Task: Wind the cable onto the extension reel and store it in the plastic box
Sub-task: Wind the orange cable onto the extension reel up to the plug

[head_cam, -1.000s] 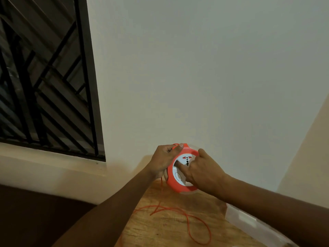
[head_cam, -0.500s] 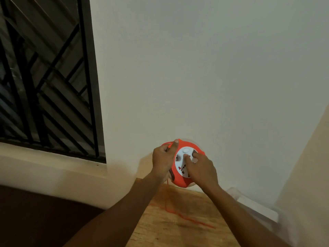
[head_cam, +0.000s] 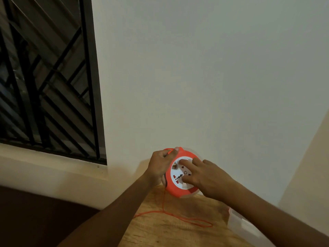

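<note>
The extension reel (head_cam: 175,188) is a round orange disc with a white socket face, held upright above the far end of the wooden table (head_cam: 174,230). My left hand (head_cam: 161,165) grips its upper left rim and pinches the thin orange cable there. My right hand (head_cam: 204,175) lies across the white face, fingers pressed on it. The cable (head_cam: 170,213) drops from the reel's left side and runs in a loose loop over the tabletop. The clear plastic box (head_cam: 242,226) shows only as a corner at the lower right, partly behind my right forearm.
A pale wall (head_cam: 195,77) rises right behind the reel. A barred window (head_cam: 44,82) with a light sill fills the upper left. Dark floor lies left of the table.
The white face has turned under my right hand's fingers. The cable loop on the table has changed shape and now lies further right. My left hand stays on the rim.
</note>
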